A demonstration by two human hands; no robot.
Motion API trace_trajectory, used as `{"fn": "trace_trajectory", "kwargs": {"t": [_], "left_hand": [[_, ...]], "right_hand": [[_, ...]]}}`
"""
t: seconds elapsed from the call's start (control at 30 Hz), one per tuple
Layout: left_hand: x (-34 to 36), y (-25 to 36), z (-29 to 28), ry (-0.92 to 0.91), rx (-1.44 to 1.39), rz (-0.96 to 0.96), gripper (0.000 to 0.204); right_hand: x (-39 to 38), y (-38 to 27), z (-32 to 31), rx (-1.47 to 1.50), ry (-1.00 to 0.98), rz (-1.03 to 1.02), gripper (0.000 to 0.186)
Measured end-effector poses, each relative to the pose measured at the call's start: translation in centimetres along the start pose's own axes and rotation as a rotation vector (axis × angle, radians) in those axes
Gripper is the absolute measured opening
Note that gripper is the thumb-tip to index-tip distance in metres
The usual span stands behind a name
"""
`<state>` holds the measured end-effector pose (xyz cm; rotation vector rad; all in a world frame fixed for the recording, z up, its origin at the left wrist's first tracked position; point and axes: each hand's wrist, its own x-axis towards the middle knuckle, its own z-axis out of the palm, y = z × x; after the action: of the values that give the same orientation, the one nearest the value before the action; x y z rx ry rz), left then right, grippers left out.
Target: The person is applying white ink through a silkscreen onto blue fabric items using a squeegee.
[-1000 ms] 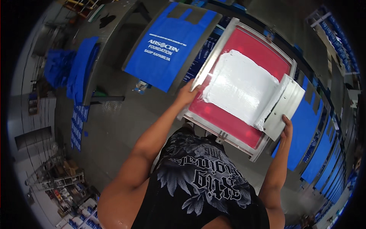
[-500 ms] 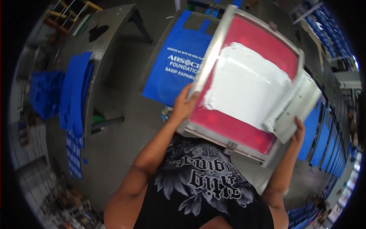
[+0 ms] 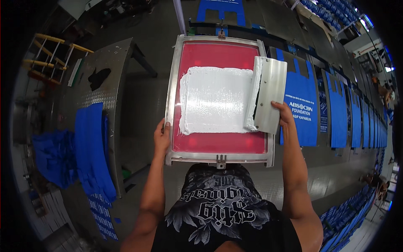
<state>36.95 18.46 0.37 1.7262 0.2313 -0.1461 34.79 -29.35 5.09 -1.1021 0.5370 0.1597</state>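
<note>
A screen printing frame [image 3: 168, 101] with a metal border and red mesh lies in front of me. A broad patch of white ink [image 3: 218, 101] covers the middle of the mesh. My left hand [image 3: 162, 136] grips the left side of the frame, near its lower corner. Across the right side leans a wide metal squeegee [image 3: 272, 90], thick white ink along its blade edge. My right hand [image 3: 283, 113] holds the squeegee by its outer edge, fingers on top. What lies beneath the frame is hidden.
Blue printed bags [image 3: 300, 122] lie on a row of boards stretching to the right. On the left, a metal table [image 3: 115, 63] carries a black cloth [image 3: 99, 78] and a stack of blue bags [image 3: 90, 143]. A yellow ladder [image 3: 46, 59] stands behind it.
The frame has swung from a tilt to nearly square before me and appears farther left in view. The squeegee turned with it. The printed bag seen left of the frame no longer shows there.
</note>
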Motion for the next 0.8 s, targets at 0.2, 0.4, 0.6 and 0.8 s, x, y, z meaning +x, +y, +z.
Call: {"fn": "trace_trajectory", "kwargs": {"t": [0.2, 0.4, 0.6, 0.8], "left_hand": [[1.3, -1.1, 0.5, 0.015, 0.124, -0.042, 0.043], [0.9, -0.3, 0.8, 0.018, 0.068, -0.150, 0.047], [1.9, -2.1, -0.1, 0.012, 0.020, -0.085, 0.050], [2.0, -1.4, 1.2, 0.007, 0.122, -0.064, 0.046]], "right_hand": [[1.3, 0.9, -1.2, 0.016, 0.029, -0.023, 0.043], [1.5, 1.0, -3.2, -0.018, -0.079, 0.111, 0.051], [2.4, 2.4, -3.3, 0.018, -0.023, 0.064, 0.045], [1.5, 0.7, -3.5, 0.015, -0.022, 0.109, 0.046]]}}
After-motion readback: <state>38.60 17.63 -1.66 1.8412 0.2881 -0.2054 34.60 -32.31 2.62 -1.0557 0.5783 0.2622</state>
